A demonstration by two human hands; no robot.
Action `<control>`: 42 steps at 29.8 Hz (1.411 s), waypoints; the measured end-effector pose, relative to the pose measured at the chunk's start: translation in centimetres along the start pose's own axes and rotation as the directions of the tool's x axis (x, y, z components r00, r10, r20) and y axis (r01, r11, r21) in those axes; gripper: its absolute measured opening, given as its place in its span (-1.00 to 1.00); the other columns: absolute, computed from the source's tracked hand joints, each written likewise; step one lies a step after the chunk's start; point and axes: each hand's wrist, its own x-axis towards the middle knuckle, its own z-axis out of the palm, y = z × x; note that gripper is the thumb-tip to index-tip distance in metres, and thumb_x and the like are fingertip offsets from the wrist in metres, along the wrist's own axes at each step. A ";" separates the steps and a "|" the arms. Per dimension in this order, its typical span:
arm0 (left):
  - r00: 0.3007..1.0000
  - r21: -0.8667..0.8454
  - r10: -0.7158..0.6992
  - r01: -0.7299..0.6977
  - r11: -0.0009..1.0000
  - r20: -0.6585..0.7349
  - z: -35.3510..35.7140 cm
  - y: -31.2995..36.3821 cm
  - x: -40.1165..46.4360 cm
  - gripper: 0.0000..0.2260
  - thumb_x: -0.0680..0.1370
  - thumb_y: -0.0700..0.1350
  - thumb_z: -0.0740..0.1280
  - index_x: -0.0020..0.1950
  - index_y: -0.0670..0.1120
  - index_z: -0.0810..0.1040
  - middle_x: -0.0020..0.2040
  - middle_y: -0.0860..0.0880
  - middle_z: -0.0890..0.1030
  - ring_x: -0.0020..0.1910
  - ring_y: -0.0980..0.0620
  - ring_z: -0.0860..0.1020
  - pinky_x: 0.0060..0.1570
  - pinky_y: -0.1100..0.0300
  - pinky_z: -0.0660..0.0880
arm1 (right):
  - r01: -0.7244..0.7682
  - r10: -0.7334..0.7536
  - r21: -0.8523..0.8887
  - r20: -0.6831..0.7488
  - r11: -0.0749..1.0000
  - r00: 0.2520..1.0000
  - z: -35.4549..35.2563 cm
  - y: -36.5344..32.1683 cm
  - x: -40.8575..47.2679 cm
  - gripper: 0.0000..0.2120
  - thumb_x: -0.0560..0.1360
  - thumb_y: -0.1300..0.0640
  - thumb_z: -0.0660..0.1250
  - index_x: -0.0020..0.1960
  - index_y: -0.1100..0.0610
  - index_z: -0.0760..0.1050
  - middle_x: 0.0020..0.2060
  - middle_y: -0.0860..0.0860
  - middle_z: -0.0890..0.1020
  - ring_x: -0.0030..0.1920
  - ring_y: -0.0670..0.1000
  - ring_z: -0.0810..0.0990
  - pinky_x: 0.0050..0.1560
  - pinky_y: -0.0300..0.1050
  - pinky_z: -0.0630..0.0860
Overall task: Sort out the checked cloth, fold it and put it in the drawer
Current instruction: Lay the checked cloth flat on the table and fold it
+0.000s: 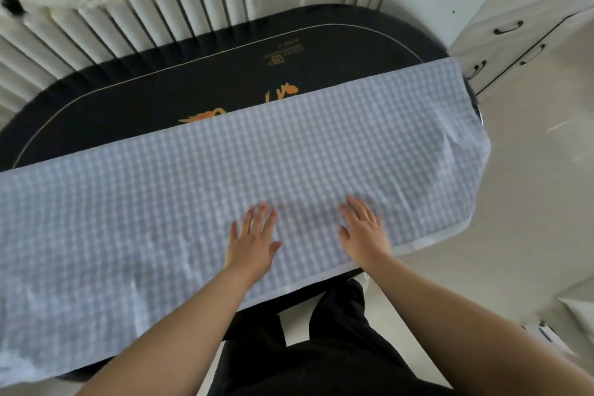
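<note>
— Fingers first?
— Fingers (pixel 262 214) of left hand (pixel 252 243) straight, spread, flat on checked cloth (pixel 225 177). Thumb out to the side. Gripping nothing, only pressing down.
— Right hand (pixel 364 230)?
— Same: fingers straight and a bit apart, palm down on the cloth, nothing pinched. Slightly blurred at the tips. Sits near cloth's near edge, close to rt end.
— Apart or touching?
— Apart, strip of cloth between. Both forearms bare, reaching in from bottom of view.
— Where's the cloth?
— Spread flat over near half of black table (pixel 193 80), pale blue-and-white check, long strip running left to right. Rt end hangs over table's edge, a little crumpled there. Left end runs out of view. Near edge overhangs toward black trousers (pixel 337 331).
— Folded?
— Can't tell how many layers. White hem showing along near edge.
— Table itself?
— Oval, black, thin gold line round the border, orange-gold markings in the middle partly under cloth's far edge.
— Beyond that?
— White radiator (pixel 144 16) behind table, pale bundle on top at left. White drawer unit (pixel 514 38) at upper rt w/ dark handles, drawers closed. Pale floor on rt.
</note>
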 end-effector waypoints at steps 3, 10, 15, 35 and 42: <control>0.999 0.038 0.047 -0.047 0.998 -0.002 -0.1 6.6 2.2 -0.39 0.64 0.15 -0.02 0.55 0.00 -0.27 0.51 0.05 -0.40 0.53 -0.03 -0.31 0.50 -0.11 -0.17 | -0.047 0.056 0.075 -0.122 0.996 0.991 -2.4 5.4 0.0 -0.57 0.60 0.03 0.15 0.46 0.00 0.24 0.52 -0.01 0.15 0.53 0.05 0.07 0.47 0.00 0.10; 0.968 0.096 0.249 -0.252 0.963 0.037 -0.7 20.5 7.0 -0.18 0.54 0.30 0.13 0.53 0.03 -0.35 0.47 0.07 -0.45 0.49 0.02 -0.39 0.51 -0.11 -0.20 | -0.579 0.838 0.815 0.332 -0.024 0.433 -8.0 18.3 2.4 -0.31 0.48 -0.14 0.33 0.44 0.18 0.18 0.43 0.16 0.29 0.41 0.22 0.29 0.39 0.12 0.24; 0.937 0.121 0.288 -0.315 0.941 0.197 0.2 27.0 8.7 0.04 0.35 0.46 0.22 0.43 0.13 -0.50 0.50 -0.03 -0.45 0.48 -0.10 -0.43 0.44 -0.24 -0.31 | -0.552 0.535 0.727 0.680 -0.408 0.501 -8.8 22.3 1.1 -0.62 0.44 -0.04 0.42 0.14 0.15 0.47 -0.12 0.05 0.61 -0.19 0.06 0.60 -0.23 -0.06 0.55; 0.583 -0.960 -0.812 0.242 0.144 0.025 -8.0 16.1 12.7 -0.58 0.60 -0.08 0.20 0.46 0.02 0.26 0.39 -0.05 0.39 0.21 -0.13 0.43 0.18 -0.10 0.39 | -0.330 0.545 0.805 0.009 0.493 0.838 -11.5 18.2 4.6 -0.59 0.55 0.03 0.26 0.37 0.03 0.32 0.38 0.01 0.36 0.15 -0.04 0.44 0.07 -0.08 0.44; 0.755 -0.010 0.195 -0.258 0.966 -0.626 -3.5 20.3 10.8 -0.74 0.52 -0.13 0.18 0.20 -0.02 0.38 0.19 -0.15 0.54 0.12 -0.22 0.54 0.04 -0.10 0.49 | -0.542 0.811 0.821 0.434 -0.177 0.393 -9.0 23.5 4.7 -0.50 0.56 -0.07 0.20 0.36 0.24 0.33 0.10 0.16 0.52 0.06 0.18 0.54 0.07 0.05 0.48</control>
